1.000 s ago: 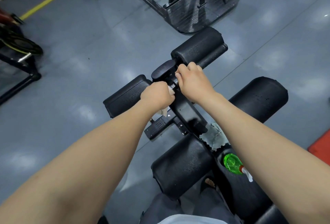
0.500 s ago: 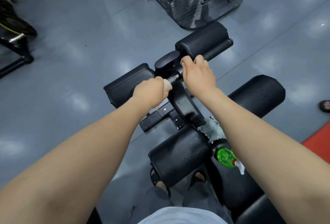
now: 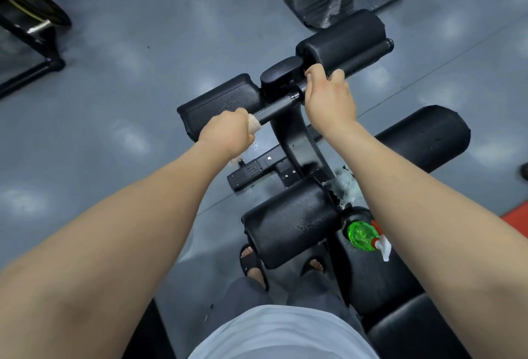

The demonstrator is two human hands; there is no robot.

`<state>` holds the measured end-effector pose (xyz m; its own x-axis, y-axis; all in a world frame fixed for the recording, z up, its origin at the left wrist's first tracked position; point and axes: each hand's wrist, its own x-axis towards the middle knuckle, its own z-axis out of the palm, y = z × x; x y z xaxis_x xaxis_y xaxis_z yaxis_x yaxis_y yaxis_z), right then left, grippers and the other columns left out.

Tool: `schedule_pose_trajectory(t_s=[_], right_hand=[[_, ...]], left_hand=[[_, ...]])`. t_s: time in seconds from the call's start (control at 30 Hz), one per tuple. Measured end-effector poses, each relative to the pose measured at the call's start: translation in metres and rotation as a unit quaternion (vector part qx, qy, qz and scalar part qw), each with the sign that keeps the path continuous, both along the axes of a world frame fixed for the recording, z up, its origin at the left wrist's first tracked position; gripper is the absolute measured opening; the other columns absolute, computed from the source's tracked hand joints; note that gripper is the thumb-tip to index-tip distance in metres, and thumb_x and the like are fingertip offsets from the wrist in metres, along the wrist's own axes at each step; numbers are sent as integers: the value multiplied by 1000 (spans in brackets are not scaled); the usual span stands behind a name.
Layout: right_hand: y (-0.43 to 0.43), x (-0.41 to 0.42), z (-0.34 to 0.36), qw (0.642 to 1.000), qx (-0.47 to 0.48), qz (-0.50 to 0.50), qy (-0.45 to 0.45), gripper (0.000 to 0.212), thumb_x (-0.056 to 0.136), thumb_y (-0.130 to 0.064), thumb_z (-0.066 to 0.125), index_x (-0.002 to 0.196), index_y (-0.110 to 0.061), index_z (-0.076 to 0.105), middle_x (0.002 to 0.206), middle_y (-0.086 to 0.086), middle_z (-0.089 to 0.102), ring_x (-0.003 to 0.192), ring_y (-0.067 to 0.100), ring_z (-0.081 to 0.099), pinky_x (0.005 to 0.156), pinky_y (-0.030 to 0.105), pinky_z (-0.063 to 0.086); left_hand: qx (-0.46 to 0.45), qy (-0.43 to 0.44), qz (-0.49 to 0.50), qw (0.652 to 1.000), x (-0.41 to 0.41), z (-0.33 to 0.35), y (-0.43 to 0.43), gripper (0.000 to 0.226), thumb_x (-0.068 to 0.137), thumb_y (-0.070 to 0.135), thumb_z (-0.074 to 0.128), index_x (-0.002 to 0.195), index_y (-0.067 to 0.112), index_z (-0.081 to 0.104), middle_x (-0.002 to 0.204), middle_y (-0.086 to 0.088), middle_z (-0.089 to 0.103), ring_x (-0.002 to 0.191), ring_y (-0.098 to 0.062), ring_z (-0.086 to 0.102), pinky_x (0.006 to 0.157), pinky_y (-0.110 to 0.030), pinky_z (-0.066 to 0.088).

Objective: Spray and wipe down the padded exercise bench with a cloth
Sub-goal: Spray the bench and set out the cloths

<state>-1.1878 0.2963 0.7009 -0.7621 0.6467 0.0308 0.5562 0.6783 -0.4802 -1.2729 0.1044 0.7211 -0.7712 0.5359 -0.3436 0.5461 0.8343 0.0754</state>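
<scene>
**Left hand, wiping the bar.** I am gripping a pale cloth (image 3: 253, 124) in my left hand (image 3: 227, 132), the fingers curling round it and round the black bar (image 3: 275, 108) of the bench (image 3: 291, 221). Half a second ago this hand was sitting right against my right hand (image 3: 328, 98). It is now standing apart from it, and a bare length of bar is showing between the two sets of fingers.

**Right hand.** It is staying put, its fingers curling over the bar beside the upright post, just short of the far roller pad (image 3: 343, 41).

**Spray bottle.** The green spray bottle (image 3: 360, 236) is resting on the bench seat, nearer to me than either set of fingers, beside my right forearm.

**Hidden or unclear.** My left fingertips are hiding beneath the hand, so I cannot tell how much cloth is wrapping the bar. Only a tuft is showing at the thumb side. A crumpled grey scrap (image 3: 347, 187) below the right wrist is proving hard to identify. The bench's near end is running out of the picture.
</scene>
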Motion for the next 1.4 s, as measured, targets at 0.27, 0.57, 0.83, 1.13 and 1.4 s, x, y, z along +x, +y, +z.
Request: schedule_pose_trajectory(t_s=[0.27,0.57,0.83,1.13,1.4], right_hand=[[2,3,3,1000,-9,3,-2,33,109,-38,27,130,-22,48,111,15,45,88,32,44,71,41,42],[0,7,3,996,78,36,-17,32,107,-38,33,124,-19,52,113,15,45,99,34,46,73,46,48],[4,9,-2,997,59,40,-26,41,108,-45,25,138,-26,46,115,17,51,100,37,53,75,46,48],[3,6,-7,998,48,35,-30,41,108,-45,25,140,-27,43,116,17,51,101,39,53,71,43,42],[1,7,-5,999,21,31,-20,44,107,-46,23,141,-28,43,120,18,51,101,40,55,79,49,52]], left_hand=[[-48,-218,72,972,-2,29,9,32,79,33,46,86,29,77,57,-13,69,53,-28,69,75,-37,63],[-18,9,90,996,11,7,1,17,83,24,48,76,16,61,71,0,61,58,-21,52,56,-25,37],[-40,12,-32,999,-6,-1,-19,26,87,15,50,111,20,59,98,-6,65,77,-32,56,62,-36,44],[-138,-59,-182,972,-33,14,-11,52,81,12,48,111,51,65,96,6,67,89,-26,61,68,-35,56],[-163,2,-186,969,-33,22,-11,38,89,17,50,87,54,60,79,10,57,77,-25,61,53,-28,39]])
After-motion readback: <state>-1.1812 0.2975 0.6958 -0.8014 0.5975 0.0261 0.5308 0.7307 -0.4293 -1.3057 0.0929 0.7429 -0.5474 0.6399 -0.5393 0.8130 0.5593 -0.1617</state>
